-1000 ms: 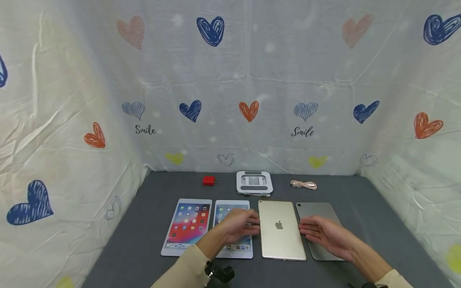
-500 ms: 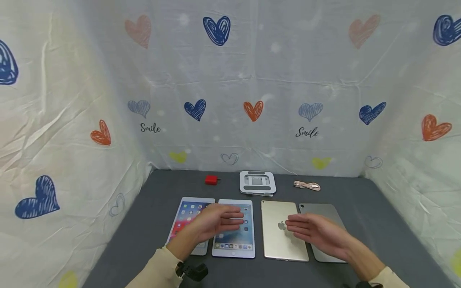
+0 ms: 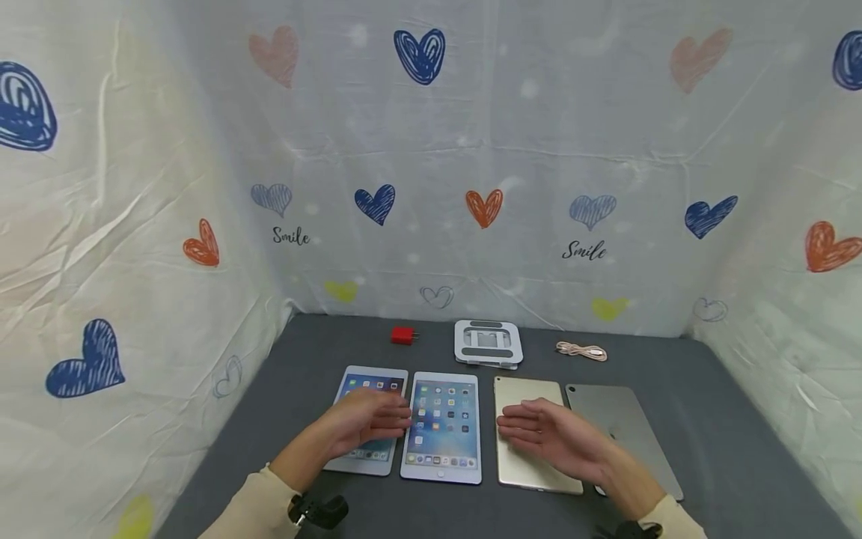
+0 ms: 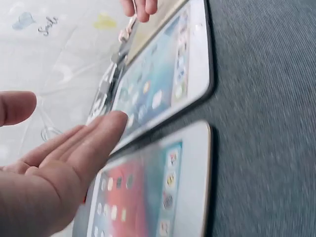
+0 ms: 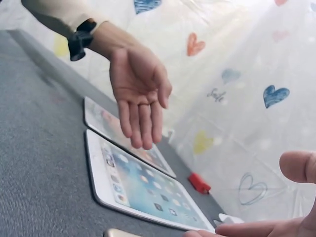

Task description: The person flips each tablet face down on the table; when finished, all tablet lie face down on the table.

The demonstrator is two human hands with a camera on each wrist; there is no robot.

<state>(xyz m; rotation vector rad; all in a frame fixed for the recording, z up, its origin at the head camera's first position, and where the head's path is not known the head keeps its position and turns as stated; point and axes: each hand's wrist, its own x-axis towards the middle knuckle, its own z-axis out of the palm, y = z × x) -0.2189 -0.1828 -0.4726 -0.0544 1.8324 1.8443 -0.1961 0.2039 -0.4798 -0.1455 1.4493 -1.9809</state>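
Observation:
Four items would be several: two white-framed tablets lie screen up on the left, a white tablet with a red and blue screen [image 3: 350,383] and a white tablet with a blue screen [image 3: 444,427]. To their right lie a gold tablet [image 3: 512,464] and a grey tablet [image 3: 626,419], both back up. My left hand [image 3: 367,423] hovers over the leftmost tablet, fingers straight and pointing right, holding nothing. Over the gold tablet, my right hand [image 3: 555,438] is held with straight fingers pointing left, also holding nothing. The palms face inward in the right wrist view.
Along the back of the dark grey table [image 3: 269,419] sit a red charger plug [image 3: 402,335], a folded white tablet stand [image 3: 488,343] and a bundled pinkish cable [image 3: 581,350]. A white curtain with printed hearts [image 3: 431,150] surrounds the table on three sides.
Both hands have moved left: the left from the blue-screen tablet to the leftmost one, the right from the grey tablet to the gold one. The head view has shifted slightly left.

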